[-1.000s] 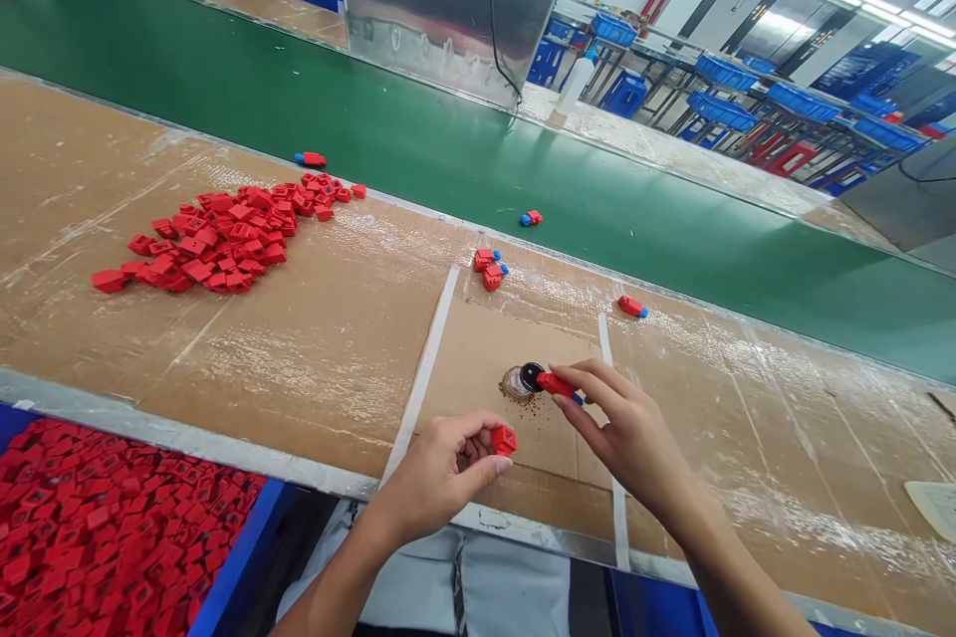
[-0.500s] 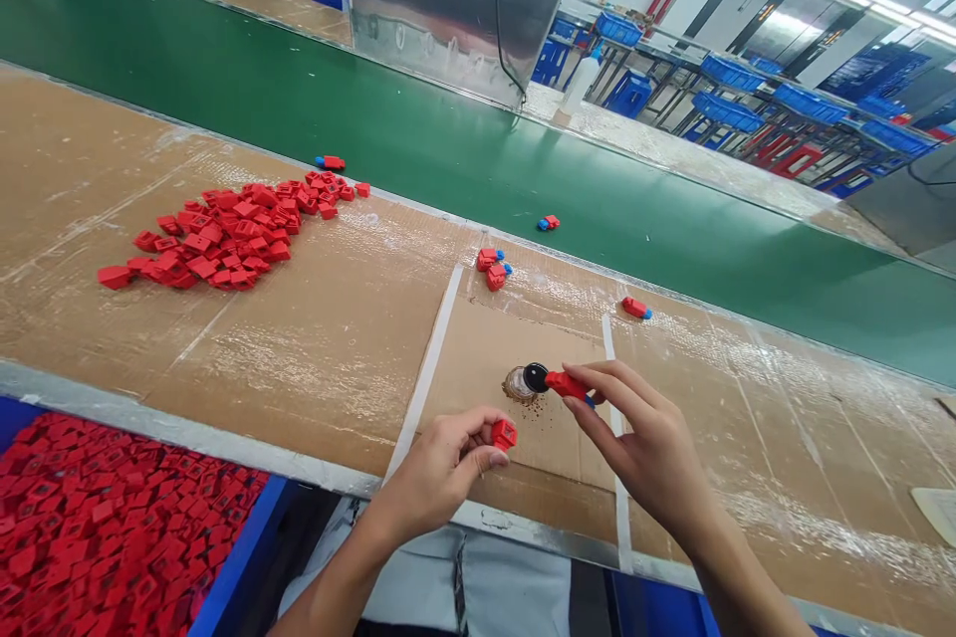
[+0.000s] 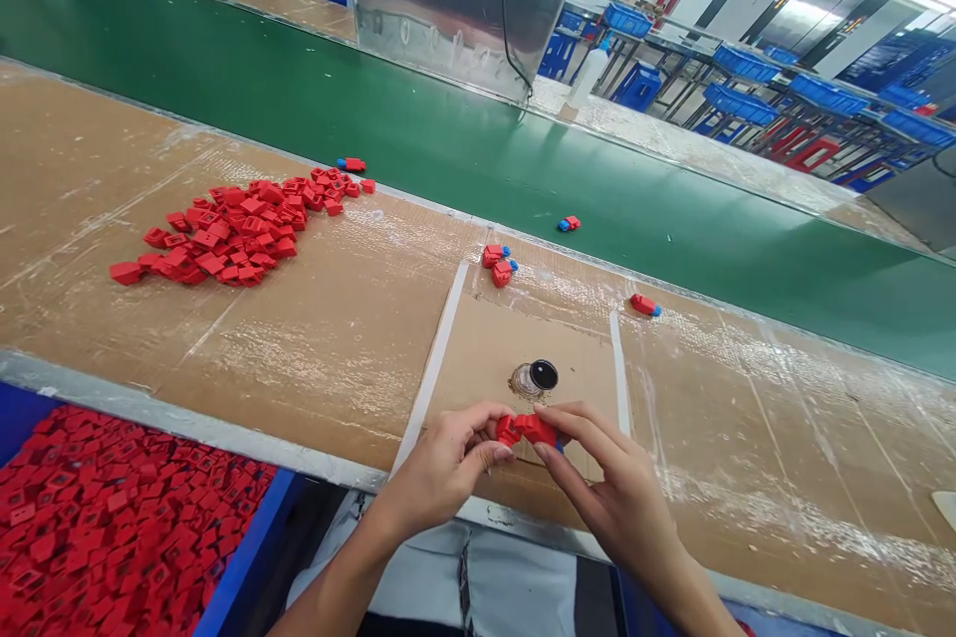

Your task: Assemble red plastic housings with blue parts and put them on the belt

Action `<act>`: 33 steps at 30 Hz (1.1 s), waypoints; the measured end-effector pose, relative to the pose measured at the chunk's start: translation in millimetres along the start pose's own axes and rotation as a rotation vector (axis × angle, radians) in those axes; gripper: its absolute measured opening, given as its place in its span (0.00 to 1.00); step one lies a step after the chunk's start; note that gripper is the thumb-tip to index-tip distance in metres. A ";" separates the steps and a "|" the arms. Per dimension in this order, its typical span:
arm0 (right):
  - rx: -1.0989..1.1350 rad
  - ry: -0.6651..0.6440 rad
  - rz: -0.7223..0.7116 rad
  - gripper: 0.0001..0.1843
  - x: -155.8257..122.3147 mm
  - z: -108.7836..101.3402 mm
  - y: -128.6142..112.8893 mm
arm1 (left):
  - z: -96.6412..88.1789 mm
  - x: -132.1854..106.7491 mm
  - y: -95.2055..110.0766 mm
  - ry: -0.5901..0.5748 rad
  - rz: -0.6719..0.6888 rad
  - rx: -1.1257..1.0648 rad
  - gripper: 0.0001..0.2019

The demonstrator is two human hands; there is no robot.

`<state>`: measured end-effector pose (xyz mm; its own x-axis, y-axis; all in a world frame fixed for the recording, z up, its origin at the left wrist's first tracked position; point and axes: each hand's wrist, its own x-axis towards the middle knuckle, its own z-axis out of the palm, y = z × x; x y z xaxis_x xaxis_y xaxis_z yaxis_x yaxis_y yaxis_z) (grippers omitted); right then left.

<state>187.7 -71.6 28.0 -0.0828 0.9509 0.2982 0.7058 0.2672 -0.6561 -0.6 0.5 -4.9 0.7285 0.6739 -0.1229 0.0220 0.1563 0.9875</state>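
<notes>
Fingers [image 3: 478,415] of the left hand [image 3: 440,466] are pinched on a square red block [image 3: 508,430], and those of the right hand [image 3: 619,490] on a longer red piece [image 3: 539,430]. Block and piece are pressed together end to end, held over a cardboard sheet [image 3: 523,343] on the tabletop [image 3: 186,338]. Just far of them, a black disc [image 3: 544,375] is seen touching a small round dish [image 3: 524,380]. A heap of red parts [image 3: 224,231] is spread to the left, a blue bin [image 3: 246,528] of red parts is placed near left, and a green conveyor belt [image 3: 448,144] is run along the far side.

Two red plastic pieces [image 3: 527,430] — now touching
</notes>
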 end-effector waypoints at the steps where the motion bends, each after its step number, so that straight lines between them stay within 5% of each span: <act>1: 0.002 0.002 0.007 0.14 -0.4 0.7 0.0 | 0.0 0.2 0.9 -0.001 0.000 -0.002 0.14; 22: -0.024 -0.053 0.001 0.14 -9.4 15.6 -2.9 | -4.4 1.7 8.2 -0.076 0.000 0.206 0.10; 33: -0.008 0.091 0.045 0.12 -14.8 28.9 -10.5 | -4.9 3.7 7.1 -0.139 -0.038 0.165 0.13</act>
<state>161.2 -83.9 10.4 0.0131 0.9438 0.3304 0.7133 0.2227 -0.6645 -1.1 7.6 1.1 0.8118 0.5623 -0.1573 0.1552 0.0519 0.9865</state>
